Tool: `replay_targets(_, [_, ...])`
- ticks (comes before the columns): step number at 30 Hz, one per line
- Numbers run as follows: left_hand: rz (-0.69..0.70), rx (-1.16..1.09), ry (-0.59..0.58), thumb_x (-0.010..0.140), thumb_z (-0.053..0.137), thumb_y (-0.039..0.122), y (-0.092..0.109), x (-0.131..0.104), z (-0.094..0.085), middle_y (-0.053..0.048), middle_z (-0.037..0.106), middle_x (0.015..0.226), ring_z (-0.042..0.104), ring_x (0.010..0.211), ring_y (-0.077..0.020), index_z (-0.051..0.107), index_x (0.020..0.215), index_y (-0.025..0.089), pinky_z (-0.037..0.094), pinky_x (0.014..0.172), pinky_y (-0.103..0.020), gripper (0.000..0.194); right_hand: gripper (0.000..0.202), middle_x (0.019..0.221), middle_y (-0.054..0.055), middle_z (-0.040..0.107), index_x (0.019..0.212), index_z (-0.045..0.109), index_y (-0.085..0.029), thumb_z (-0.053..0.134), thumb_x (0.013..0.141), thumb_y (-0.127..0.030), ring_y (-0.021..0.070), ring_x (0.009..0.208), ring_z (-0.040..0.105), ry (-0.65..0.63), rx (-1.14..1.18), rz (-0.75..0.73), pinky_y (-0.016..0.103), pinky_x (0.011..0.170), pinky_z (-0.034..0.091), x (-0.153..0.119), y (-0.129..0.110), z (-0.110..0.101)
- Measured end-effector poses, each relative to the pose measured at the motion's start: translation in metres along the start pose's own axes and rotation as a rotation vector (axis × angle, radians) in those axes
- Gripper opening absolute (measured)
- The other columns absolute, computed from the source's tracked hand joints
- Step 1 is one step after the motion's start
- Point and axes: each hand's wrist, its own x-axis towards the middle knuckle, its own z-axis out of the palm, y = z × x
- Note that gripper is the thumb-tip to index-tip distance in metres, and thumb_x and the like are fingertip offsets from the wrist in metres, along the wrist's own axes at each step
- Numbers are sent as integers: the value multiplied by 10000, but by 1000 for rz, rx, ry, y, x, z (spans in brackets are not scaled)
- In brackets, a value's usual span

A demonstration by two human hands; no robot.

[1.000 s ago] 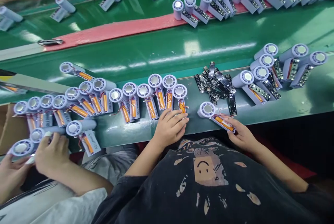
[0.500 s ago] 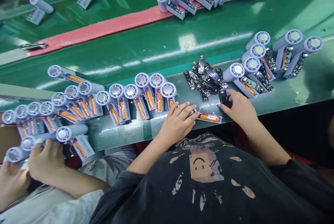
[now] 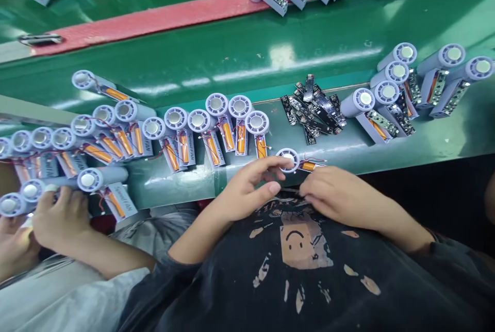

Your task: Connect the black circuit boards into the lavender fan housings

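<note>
A lavender fan unit (image 3: 289, 160) with an orange battery (image 3: 308, 166) and thin red wires lies at the bench's front edge. My left hand (image 3: 261, 185) is beside its round head, fingers apart and bent, with nothing visible in them. In front of the battery end, near my shirt, my right hand (image 3: 328, 193) has its fingers curled together; whatever they hold is hidden. Beyond my hands lies a loose pile of narrow black circuit boards (image 3: 315, 108).
Rows of fan units (image 3: 209, 131) stand to the left, and more with boards (image 3: 382, 108) to the right. A co-worker's hands (image 3: 64, 216) handle units at far left. Behind the green bench (image 3: 166, 182) runs a red strip (image 3: 154, 17) with further units.
My right hand has come from the board pile toward my body, and the board it held is out of sight. My left hand has moved off the fan head toward me. The view has shifted slightly.
</note>
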Motion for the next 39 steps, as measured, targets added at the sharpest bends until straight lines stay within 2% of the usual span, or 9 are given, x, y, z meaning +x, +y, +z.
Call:
replay_targets(3, [-156,-19,-382,911,620,293,9,7,-5,-70,738,1118,704,880,-189,646,1241,225,556,746,-289,338,183,878,42,694,915,646,-190,475,976,-167,183,851,612,-72,-69,-174,334,767,492,12,-12,5])
replay_targets(6, [-182,-44,-503,950,520,211,3,3,-1,-25,748,900,664,688,-135,708,1060,207,514,681,-256,217,134,945,52,701,946,642,-189,512,978,-202,171,889,617,102,-35,-188,319,801,486,12,-3,9])
replay_targets(9, [-361,-238,-359,969,467,212,-16,-15,8,-25,733,842,661,654,-118,670,1037,186,510,650,-244,216,88,949,66,685,944,645,-190,558,954,-196,183,884,598,330,-151,-82,326,784,468,7,16,17])
replay_targets(13, [-587,-686,-92,926,594,313,-39,-41,24,-53,743,890,710,719,-133,565,954,183,535,655,-248,137,106,907,43,692,927,668,-213,568,958,-192,185,821,557,346,-433,-72,323,711,400,7,39,37])
replay_targets(20, [-448,-829,111,850,707,423,-44,-40,39,-104,742,1034,734,927,-204,558,1238,196,565,877,-368,473,133,885,8,707,924,692,-257,588,947,-176,174,832,549,508,-570,-110,333,756,372,16,48,57])
replay_targets(24, [-467,-811,126,796,657,272,-44,-35,42,-23,677,843,703,773,-160,572,999,197,559,792,-350,233,141,872,4,710,926,694,-251,573,960,-189,169,807,555,509,-492,-129,337,756,370,18,48,57])
replay_targets(27, [-416,-840,194,655,649,244,-45,-32,44,57,480,703,541,572,-86,471,853,218,490,621,-276,268,174,890,32,703,899,698,-226,546,982,-246,181,834,582,466,-337,-21,340,743,381,20,49,57])
replay_targets(32, [-350,-455,252,705,662,324,-41,-22,47,79,348,690,349,555,-74,441,880,231,349,540,-233,297,200,891,53,690,912,689,-203,525,994,-283,194,853,600,371,-228,75,327,720,382,25,44,59])
replay_targets(39, [-164,178,361,884,582,178,-46,-9,50,-35,710,949,642,864,-165,634,981,193,522,787,-313,111,238,860,52,684,871,670,-197,479,1006,-237,186,797,559,389,-361,53,332,712,326,35,31,71])
